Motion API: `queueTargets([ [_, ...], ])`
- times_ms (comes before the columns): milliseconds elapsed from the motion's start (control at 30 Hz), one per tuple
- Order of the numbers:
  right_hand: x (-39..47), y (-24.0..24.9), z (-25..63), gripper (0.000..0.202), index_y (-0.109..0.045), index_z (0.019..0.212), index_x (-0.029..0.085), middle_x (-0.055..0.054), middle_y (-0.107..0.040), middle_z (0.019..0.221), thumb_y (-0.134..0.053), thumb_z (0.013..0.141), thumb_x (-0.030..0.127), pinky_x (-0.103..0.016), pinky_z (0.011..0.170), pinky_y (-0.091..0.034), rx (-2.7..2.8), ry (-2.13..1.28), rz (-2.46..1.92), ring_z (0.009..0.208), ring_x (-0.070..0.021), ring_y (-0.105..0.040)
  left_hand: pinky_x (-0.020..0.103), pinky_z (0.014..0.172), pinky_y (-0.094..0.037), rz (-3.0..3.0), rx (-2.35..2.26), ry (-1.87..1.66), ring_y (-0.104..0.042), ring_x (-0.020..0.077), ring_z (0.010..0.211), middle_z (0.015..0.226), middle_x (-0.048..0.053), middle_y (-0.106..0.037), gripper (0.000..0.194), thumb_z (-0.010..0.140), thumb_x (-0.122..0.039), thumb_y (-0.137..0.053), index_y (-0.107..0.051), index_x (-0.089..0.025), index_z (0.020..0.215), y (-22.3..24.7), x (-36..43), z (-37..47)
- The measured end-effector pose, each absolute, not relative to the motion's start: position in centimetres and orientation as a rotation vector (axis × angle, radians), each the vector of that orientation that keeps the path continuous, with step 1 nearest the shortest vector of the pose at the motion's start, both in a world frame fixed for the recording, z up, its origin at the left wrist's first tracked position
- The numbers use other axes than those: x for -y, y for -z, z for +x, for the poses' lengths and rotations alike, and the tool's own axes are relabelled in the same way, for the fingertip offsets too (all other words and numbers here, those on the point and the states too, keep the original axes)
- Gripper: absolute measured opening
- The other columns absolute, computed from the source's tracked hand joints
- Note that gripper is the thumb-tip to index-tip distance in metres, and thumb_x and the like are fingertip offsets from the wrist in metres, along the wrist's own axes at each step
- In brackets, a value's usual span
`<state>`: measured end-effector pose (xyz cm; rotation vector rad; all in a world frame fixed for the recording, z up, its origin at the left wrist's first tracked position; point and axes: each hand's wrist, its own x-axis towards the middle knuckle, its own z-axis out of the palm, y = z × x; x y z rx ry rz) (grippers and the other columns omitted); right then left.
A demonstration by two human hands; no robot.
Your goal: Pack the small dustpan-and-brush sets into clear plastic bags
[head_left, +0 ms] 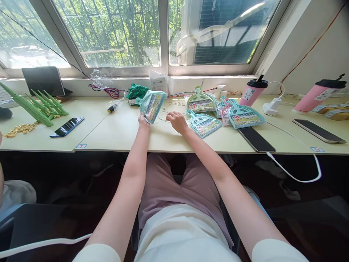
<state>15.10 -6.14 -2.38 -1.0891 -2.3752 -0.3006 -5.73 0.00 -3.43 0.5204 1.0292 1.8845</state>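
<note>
My left hand is closed on the lower left edge of a packaged teal dustpan set, held tilted above the table. To its right, my right hand hovers with bent fingers over thin pale wires or ties; whether its fingertips pinch one is too small to tell. Beside my right hand lies another teal dustpan set. Behind it is a green set, and farther right a pink set lies partly under a teal one.
A black phone with a white cable lies at the right front, near pink cups. A green bag and coiled red-black wires are at the back. Another phone and a green rack stand left.
</note>
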Motion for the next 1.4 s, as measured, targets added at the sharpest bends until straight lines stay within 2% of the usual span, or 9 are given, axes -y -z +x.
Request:
queueTargets([
  [167, 6.6, 2.2, 15.7, 0.038, -0.068, 0.127, 0.018, -0.015, -0.068, 0.132, -0.038, 0.105, 0.009, -0.042, 0.098, -0.047, 2.276, 0.319, -1.098, 0.119, -0.0295, -0.059, 0.024, 0.083, -0.061, 0.421, -1.021, -1.897, -0.076, 0.0132, 0.096, 0.103, 0.005, -0.077, 0.018, 0.108, -0.027, -0.046, -0.062, -0.023, 0.117, 3.4, 0.1, -6.4],
  [300, 7.4, 1.6, 15.7, 0.042, -0.062, 0.135, 0.020, -0.014, -0.061, 0.146, -0.034, 0.106, 0.008, -0.041, 0.110, -0.042, 2.225, 0.352, -0.939, 0.132, -0.0272, -0.055, 0.028, 0.083, -0.063, 0.512, -0.984, -1.848, -0.075, 0.0154, 0.088, 0.094, 0.002, -0.076, 0.012, 0.106, -0.028, -0.053, -0.060, -0.025, 0.116, 3.3, 0.3, -4.7],
  [500, 6.0, 2.4, 14.8, 0.032, -0.072, 0.106, 0.015, -0.013, -0.077, 0.105, -0.042, 0.110, 0.025, -0.031, 0.085, -0.050, 2.095, -0.083, -1.279, 0.096, -0.0237, -0.071, 0.023, 0.080, -0.061, 0.491, -0.864, -1.808, -0.074, 0.0141, 0.085, 0.088, 0.002, -0.075, 0.012, 0.105, -0.024, -0.057, -0.063, -0.023, 0.115, 3.0, 0.6, -3.8],
  [600, 4.8, 2.7, 15.1, 0.036, -0.075, 0.090, 0.014, -0.011, -0.078, 0.090, -0.051, 0.109, 0.033, -0.028, 0.083, -0.051, 1.959, -0.383, -1.441, 0.087, -0.0216, -0.073, 0.026, 0.082, -0.062, 0.434, -0.858, -1.804, -0.074, 0.0148, 0.085, 0.091, 0.004, -0.075, 0.014, 0.106, -0.023, -0.055, -0.064, -0.021, 0.117, 2.8, 0.7, -3.9],
  [700, 4.4, 2.5, 15.7, 0.027, -0.079, 0.097, 0.016, -0.009, -0.081, 0.099, -0.063, 0.103, 0.036, -0.028, 0.086, -0.051, 1.899, -0.476, -1.430, 0.091, -0.0202, -0.074, 0.030, 0.087, -0.062, 0.425, -0.892, -1.804, -0.075, 0.0161, 0.086, 0.093, 0.004, -0.076, 0.015, 0.106, -0.024, -0.056, -0.065, -0.021, 0.117, 2.7, 0.8, -3.8],
  [833, 4.8, 2.1, 16.5, 0.027, -0.081, 0.112, 0.023, -0.008, -0.075, 0.128, -0.078, 0.091, 0.040, -0.033, 0.096, -0.049, 2.095, -0.372, -1.425, 0.122, -0.0269, -0.066, 0.031, 0.086, -0.063, 0.422, -0.887, -1.803, -0.075, 0.0170, 0.085, 0.087, 0.003, -0.074, 0.011, 0.105, -0.024, -0.057, -0.065, -0.022, 0.112, 2.6, 0.8, -3.6],
  [1100, 4.9, 2.1, 17.2, 0.014, -0.080, 0.102, 0.024, -0.005, -0.076, 0.116, -0.072, 0.091, 0.023, -0.041, 0.104, -0.040, 2.269, -0.350, -1.566, 0.114, -0.0264, -0.065, 0.028, 0.089, -0.061, 0.276, -0.780, -2.000, -0.074, 0.0147, 0.100, 0.108, 0.005, -0.075, 0.019, 0.109, -0.028, -0.048, -0.061, -0.024, 0.122, 2.0, 1.3, -4.8],
  [1267, 5.2, 1.6, 17.0, 0.038, -0.078, 0.111, 0.019, -0.014, -0.069, 0.130, -0.051, 0.092, 0.001, -0.044, 0.106, -0.044, 1.966, -0.038, -1.447, 0.129, -0.0305, -0.059, 0.030, 0.095, -0.060, 0.331, -0.706, -1.957, -0.073, 0.0145, 0.106, 0.123, 0.005, -0.075, 0.024, 0.110, -0.026, -0.045, -0.059, -0.025, 0.130, 1.7, 2.0, -4.3],
  [1400, 5.1, 1.7, 15.9, 0.024, -0.072, 0.106, 0.019, -0.007, -0.075, 0.106, -0.051, 0.099, 0.011, -0.032, 0.084, -0.057, 1.730, -0.462, -1.138, 0.086, -0.0186, -0.072, 0.031, 0.096, -0.058, 0.446, -0.649, -1.863, -0.073, 0.0149, 0.104, 0.124, 0.005, -0.076, 0.022, 0.109, -0.022, -0.047, -0.061, -0.024, 0.126, 1.6, 2.3, -3.2],
])
